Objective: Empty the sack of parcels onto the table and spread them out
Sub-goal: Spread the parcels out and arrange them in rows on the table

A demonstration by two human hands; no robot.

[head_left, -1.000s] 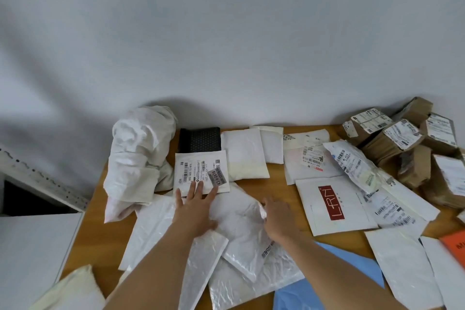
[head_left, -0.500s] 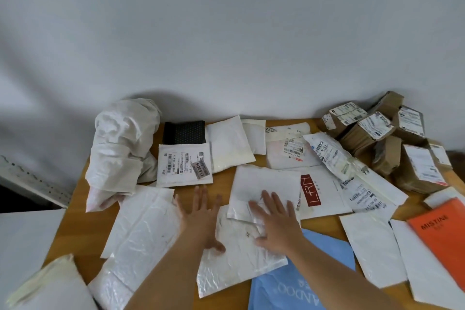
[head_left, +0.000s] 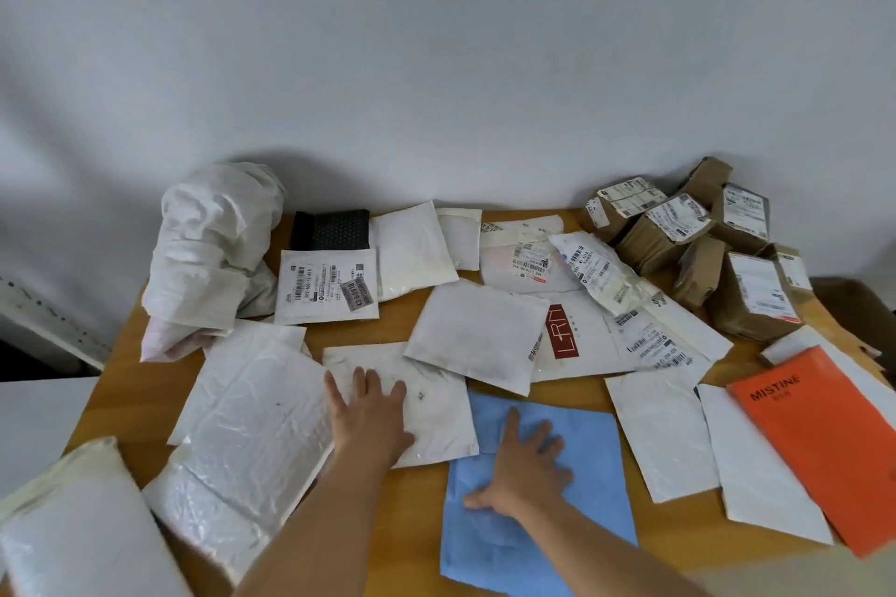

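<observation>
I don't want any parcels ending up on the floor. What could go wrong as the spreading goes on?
1. The orange envelope and the white mailer beside it already lie near the table's right front edge; pushing more that way may tip them off.
2. The right hand presses flat on the blue bag, which reaches the near edge and could slide off.

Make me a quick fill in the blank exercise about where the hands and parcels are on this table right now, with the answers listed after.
1. The right hand lies flat on the ____ mailer.
2. The mailer printed MISTINE is coloured ____.
3. The cardboard boxes are piled at the table's far ____ corner.
4. The crumpled white sack sits on the ____ side of the table.

Missing words: blue; orange; right; left.
</observation>
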